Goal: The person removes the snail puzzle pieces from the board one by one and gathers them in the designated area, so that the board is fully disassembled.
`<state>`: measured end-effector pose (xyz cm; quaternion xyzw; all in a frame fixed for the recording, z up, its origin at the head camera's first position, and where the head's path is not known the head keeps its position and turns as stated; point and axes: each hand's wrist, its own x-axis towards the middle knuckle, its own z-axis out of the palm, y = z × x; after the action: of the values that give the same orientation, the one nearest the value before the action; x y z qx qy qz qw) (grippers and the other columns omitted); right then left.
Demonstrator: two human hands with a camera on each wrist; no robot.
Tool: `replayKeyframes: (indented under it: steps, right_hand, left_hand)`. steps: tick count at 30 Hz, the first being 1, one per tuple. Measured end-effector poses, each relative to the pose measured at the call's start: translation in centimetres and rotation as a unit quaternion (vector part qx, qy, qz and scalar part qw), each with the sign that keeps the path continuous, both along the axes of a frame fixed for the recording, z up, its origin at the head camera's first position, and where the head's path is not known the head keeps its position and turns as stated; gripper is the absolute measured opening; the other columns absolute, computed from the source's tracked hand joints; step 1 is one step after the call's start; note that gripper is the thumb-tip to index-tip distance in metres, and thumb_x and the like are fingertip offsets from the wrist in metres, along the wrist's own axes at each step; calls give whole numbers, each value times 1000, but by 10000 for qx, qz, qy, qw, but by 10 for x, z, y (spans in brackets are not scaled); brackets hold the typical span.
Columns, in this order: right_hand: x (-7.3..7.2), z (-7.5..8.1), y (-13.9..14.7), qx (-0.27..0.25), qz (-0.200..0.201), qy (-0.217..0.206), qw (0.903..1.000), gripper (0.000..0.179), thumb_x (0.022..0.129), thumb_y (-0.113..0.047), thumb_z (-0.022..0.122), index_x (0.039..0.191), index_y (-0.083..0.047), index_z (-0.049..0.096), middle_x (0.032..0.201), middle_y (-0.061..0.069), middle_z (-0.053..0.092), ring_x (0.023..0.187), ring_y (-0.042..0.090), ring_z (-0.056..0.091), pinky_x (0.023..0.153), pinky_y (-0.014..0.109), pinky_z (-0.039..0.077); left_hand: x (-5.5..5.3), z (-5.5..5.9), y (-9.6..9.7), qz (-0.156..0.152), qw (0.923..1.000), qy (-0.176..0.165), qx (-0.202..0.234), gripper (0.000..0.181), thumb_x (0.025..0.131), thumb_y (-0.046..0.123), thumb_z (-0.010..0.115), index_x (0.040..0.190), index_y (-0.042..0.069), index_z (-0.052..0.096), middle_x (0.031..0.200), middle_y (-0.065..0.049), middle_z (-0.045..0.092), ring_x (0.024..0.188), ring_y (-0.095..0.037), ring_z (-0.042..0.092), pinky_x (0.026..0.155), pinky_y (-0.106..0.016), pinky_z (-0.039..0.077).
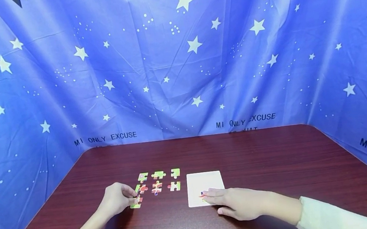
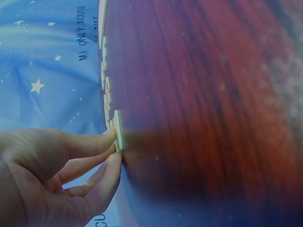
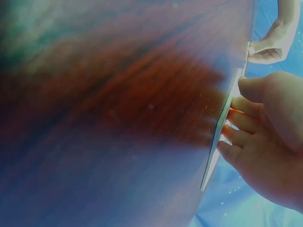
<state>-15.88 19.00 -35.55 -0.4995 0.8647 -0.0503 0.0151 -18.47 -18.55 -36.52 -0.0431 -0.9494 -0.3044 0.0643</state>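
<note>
At the near-left end of a group of jigsaw puzzle pieces (image 1: pixel 156 187), my left hand (image 1: pixel 116 200) pinches a puzzle piece (image 1: pixel 135 205) with a green edge. In the left wrist view the thumb and fingertips grip that thin piece (image 2: pixel 119 132) by its side, right at the tabletop. My right hand (image 1: pixel 242 201) lies with extended fingers over the near-right part of a white square board (image 1: pixel 204 182). Its fingertips rest on a small colourful puzzle piece (image 1: pixel 201 196) on the board, partly hidden by them. The board's edge (image 3: pixel 211 156) shows side-on in the right wrist view.
Several loose pieces lie in rows left of the board, among them a green corner piece (image 1: pixel 175 173) close to its far-left corner. The dark red wooden table (image 1: pixel 276 156) ends at a blue curtain (image 1: pixel 163 56) with stars, which hangs behind and at both sides.
</note>
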Motion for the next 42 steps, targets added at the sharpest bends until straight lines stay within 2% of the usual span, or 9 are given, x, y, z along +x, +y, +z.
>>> replayKeyframes:
  steps: [6, 11, 18, 22, 24, 29, 34, 39, 42]
  right_hand:
    - [-1, 0, -1, 17, -42, -25, 10000, 48, 100, -19, 47, 147, -11, 39, 151, 6, 44, 138, 24, 44, 108, 37, 43]
    - [-1, 0, -1, 33, -89, -99, 9999, 48, 100, -20, 47, 147, -12, 39, 152, 6, 43, 139, 24, 43, 109, 37, 43]
    - [-1, 0, 0, 38, -127, -158, 9998, 48, 100, -20, 47, 147, -13, 38, 152, 5, 42, 140, 24, 42, 109, 37, 43]
    - [-1, -1, 0, 13, -106, -135, 9999, 47, 100, -20, 47, 147, -13, 40, 152, 6, 41, 140, 23, 42, 109, 37, 43]
    - [-1, -2, 0, 4, -87, -118, 9999, 47, 100, -20, 47, 146, -13, 40, 153, 6, 41, 140, 23, 42, 108, 37, 43]
    - [-1, -3, 0, -7, 11, 10, 10000, 47, 100, -19, 48, 146, -12, 41, 151, 7, 43, 138, 24, 44, 108, 36, 43]
    - [0, -2, 0, -19, 26, 66, 10000, 47, 100, -20, 49, 145, -12, 42, 150, 7, 45, 137, 23, 45, 106, 36, 45]
    - [0, -2, 0, -24, -53, 15, 10000, 45, 99, -20, 49, 144, -12, 45, 150, 7, 45, 137, 23, 46, 106, 36, 45]
    - [-1, -2, 0, -34, -125, -69, 9999, 46, 99, -21, 50, 144, -13, 44, 150, 7, 45, 137, 23, 46, 106, 36, 45]
  left_hand:
    - [0, 0, -1, -41, 10000, 51, -41, 8, 68, 8, 81, 71, 10, 73, 61, 2, 69, 57, -5, 57, 58, -24, 44]
    - [1, 5, 1, -60, 9999, 87, -114, 9, 68, 10, 81, 72, 10, 74, 63, 1, 70, 59, -6, 57, 59, -25, 44]
    - [-1, 16, 25, -159, 9995, 269, 66, 12, 70, 10, 81, 79, 7, 74, 71, -2, 73, 61, -8, 62, 59, -26, 47]
    - [-4, 16, 49, -612, 9973, 349, 219, 15, 71, 9, 80, 85, 6, 74, 79, -5, 74, 67, -11, 66, 62, -25, 52]
    - [-5, 15, 61, -1017, 9937, 385, 266, 18, 72, 9, 79, 89, 4, 73, 83, -7, 75, 73, -14, 68, 66, -25, 53]
    - [-5, 9, 92, -1983, 9787, 369, 394, 21, 74, 6, 77, 93, -1, 71, 87, -12, 74, 78, -21, 70, 66, -23, 53]
    - [-4, 4, 121, -2684, 9618, 336, 424, 17, 75, 1, 76, 91, -2, 71, 85, -12, 74, 75, -18, 68, 65, -18, 52]
    - [-1, 1, 139, -3027, 9521, 220, 364, 15, 74, -1, 76, 87, -2, 71, 80, -12, 73, 70, -9, 67, 64, -14, 51]
    - [0, 1, 145, -3004, 9531, 175, 327, 13, 72, -1, 77, 84, -1, 71, 77, -11, 73, 68, -5, 64, 64, -12, 50]
